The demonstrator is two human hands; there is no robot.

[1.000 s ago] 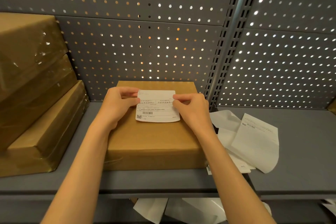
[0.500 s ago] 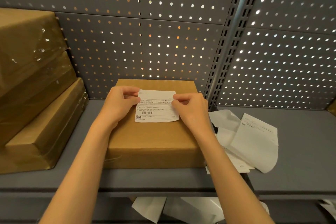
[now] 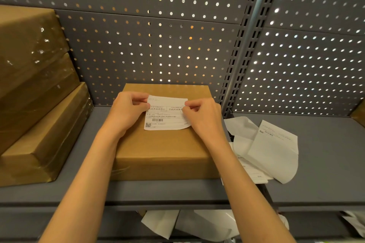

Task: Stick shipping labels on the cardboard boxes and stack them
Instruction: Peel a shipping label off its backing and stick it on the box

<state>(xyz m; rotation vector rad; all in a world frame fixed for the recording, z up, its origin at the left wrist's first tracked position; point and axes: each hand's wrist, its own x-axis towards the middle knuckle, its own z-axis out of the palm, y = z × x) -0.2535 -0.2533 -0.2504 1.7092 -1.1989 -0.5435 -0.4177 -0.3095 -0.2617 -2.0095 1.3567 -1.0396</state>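
Note:
A flat brown cardboard box (image 3: 164, 150) lies on the grey shelf (image 3: 316, 163) in front of me. A white shipping label (image 3: 166, 116) with a barcode and a QR code sits over the box's top. My left hand (image 3: 128, 112) pinches the label's upper left corner. My right hand (image 3: 203, 116) pinches its upper right edge. The label's lower edge looks slightly curled; whether it is stuck down I cannot tell.
A stack of brown boxes (image 3: 35, 104) wrapped in clear tape stands at the left. Loose white papers (image 3: 264, 150) lie right of the box, more papers (image 3: 187, 225) on the level below. A perforated back panel (image 3: 177, 45) and an upright post (image 3: 246, 41) close the rear.
Both hands keep their pinch on the label's top corners. The label and hands have barely shifted on the box.

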